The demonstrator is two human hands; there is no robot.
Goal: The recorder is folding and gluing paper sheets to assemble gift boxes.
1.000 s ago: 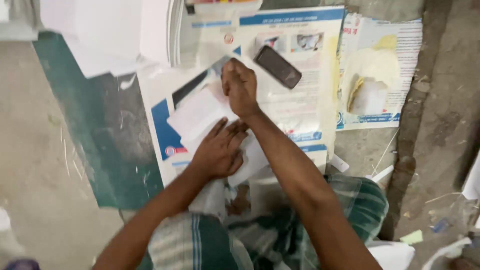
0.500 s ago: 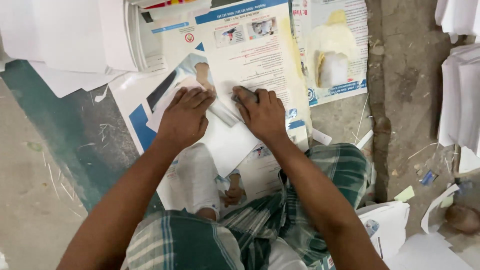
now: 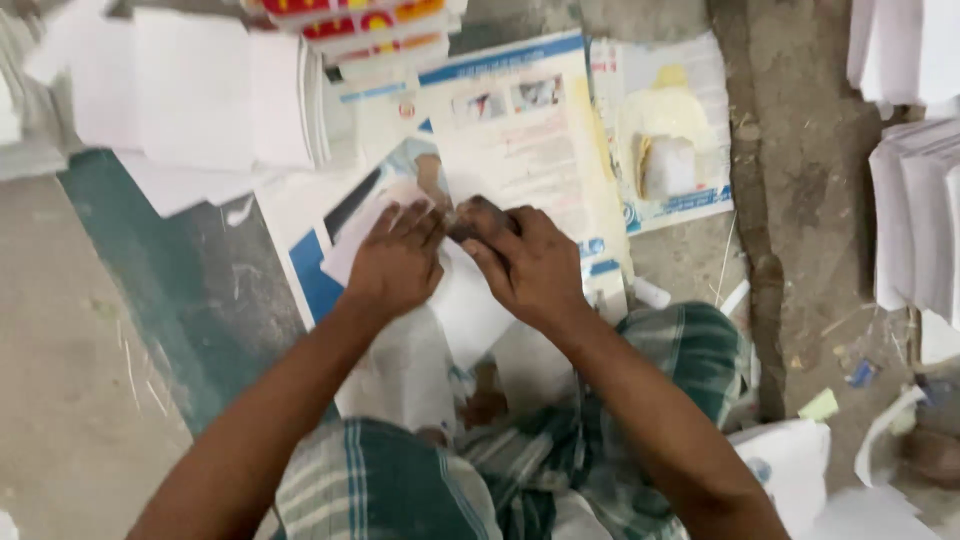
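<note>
On the floor, atop a printed poster (image 3: 520, 150), lay a folded white paper sheet (image 3: 470, 300), pinned flat under the left hand (image 3: 395, 265), its fingers spread apart. The right hand (image 3: 525, 265) had fingers clamped on a small dark block (image 3: 478, 215) at the sheet's upper edge. Pressed unevenly, the crease could skew or tear. Loose paper stacks (image 3: 190, 90) lay near.

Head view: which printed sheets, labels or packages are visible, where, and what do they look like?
Large white poster with blue bands and small photos: flat on the floor, under both hands.
Crumpled white-and-yellow printed sheet with blue corner: right of the poster.
Stack of red-and-yellow printed cards: top edge.
Plain white paper stacks: top left.
</note>
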